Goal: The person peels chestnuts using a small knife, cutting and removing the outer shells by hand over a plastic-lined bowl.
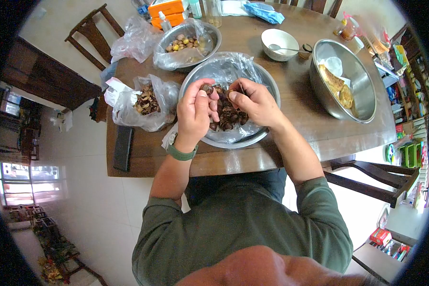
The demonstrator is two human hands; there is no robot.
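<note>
A metal basin [274, 91] lined with clear plastic stands near the table's front edge, with dark brown nuts [229, 119] heaped in it. Over its left side my left hand [195, 107] pinches one dark nut [207, 88] between thumb and fingertips. My right hand [255, 102] is over the basin's right side, thumb pressed to the fingers on a small brown piece that I cannot identify. The two hands are apart. Left of the basin, a clear plastic bag [164, 117] holds brown shell pieces [148, 101].
Behind stands a metal bowl [217, 40] of light nuts. A white bowl [281, 55] with a spoon and a large tilted steel bowl [319, 88] with yellowish food are to the right. A black phone [123, 148] lies at the front left. Wooden chairs surround the table.
</note>
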